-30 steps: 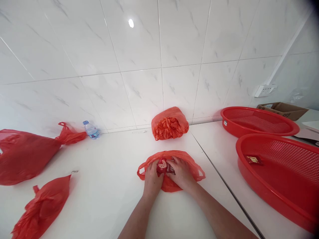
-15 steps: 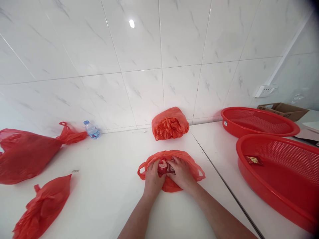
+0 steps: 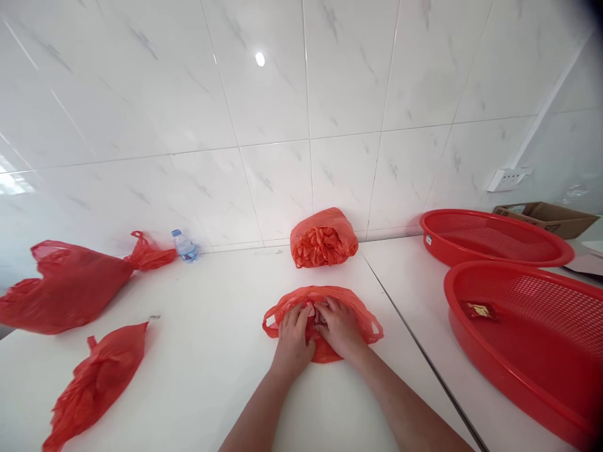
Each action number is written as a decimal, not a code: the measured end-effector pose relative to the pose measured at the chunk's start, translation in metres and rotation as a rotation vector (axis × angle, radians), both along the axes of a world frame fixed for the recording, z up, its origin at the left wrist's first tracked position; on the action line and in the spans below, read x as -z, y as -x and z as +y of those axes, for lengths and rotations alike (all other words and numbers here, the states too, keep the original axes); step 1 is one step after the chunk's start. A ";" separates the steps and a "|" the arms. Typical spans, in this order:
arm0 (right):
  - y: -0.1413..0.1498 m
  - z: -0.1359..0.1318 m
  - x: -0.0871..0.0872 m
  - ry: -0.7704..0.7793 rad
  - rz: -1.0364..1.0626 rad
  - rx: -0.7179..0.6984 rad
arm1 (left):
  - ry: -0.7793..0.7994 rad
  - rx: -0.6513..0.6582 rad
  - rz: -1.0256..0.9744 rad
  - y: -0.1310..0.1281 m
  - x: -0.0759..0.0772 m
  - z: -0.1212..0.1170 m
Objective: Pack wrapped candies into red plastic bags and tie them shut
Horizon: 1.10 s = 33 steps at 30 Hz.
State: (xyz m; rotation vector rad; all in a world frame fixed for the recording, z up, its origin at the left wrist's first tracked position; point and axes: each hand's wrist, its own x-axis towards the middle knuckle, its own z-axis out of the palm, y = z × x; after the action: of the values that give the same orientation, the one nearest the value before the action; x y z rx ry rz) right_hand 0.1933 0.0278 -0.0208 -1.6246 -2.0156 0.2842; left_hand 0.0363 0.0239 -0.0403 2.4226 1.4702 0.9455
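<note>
A red plastic carrier bag lies opened out on the white table, its two loop handles to the sides. Both my hands reach into its mouth. My left hand curls over a red snack packet, covering most of it. Beside it, my right hand has fingers and thumb around a dark red packet with pale print. The hands are close together, and the fingers partly hide both packets.
A bundle of red bags stands by the tiled wall. Filled red bags and a water bottle are at left. Two red plastic baskets stand at right, the nearer holding a packet. Behind is a cardboard box.
My left hand has closed further over the red packet, hiding more of it. Both hands remain inside the bag. The view has shifted slightly.
</note>
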 end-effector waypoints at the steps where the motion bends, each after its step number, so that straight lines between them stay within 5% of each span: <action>1: 0.000 0.000 0.000 -0.004 -0.009 -0.003 | -0.017 -0.019 0.022 -0.002 0.000 -0.004; 12: -0.002 -0.005 -0.008 -0.009 -0.005 -0.043 | -0.070 -0.026 0.152 0.010 -0.009 -0.062; 17: 0.002 -0.038 -0.036 -0.292 0.108 -0.082 | -0.281 -0.187 -0.034 0.024 -0.013 -0.076; 20: -0.008 -0.068 -0.044 -0.492 0.196 0.054 | -0.276 -0.363 -0.219 0.038 -0.014 -0.069; 23: -0.028 -0.087 -0.039 -0.606 0.246 0.277 | -0.089 -0.502 -0.345 0.056 -0.012 -0.053; 25: -0.043 -0.091 -0.030 -0.568 0.278 0.393 | 0.064 -0.542 -0.384 0.066 -0.014 -0.041; 28: -0.062 -0.088 -0.016 -0.304 0.351 0.480 | 0.241 -0.420 -0.436 0.074 -0.026 -0.030; 33: -0.076 -0.075 -0.024 0.050 0.255 0.346 | 0.491 -0.115 -0.718 0.071 -0.078 -0.019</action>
State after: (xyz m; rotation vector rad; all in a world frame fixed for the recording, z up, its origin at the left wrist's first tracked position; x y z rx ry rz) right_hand 0.2697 -0.0475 0.0033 -1.8299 -1.5219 0.3914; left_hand -0.0347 0.0053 0.0378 1.4492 1.3501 1.1412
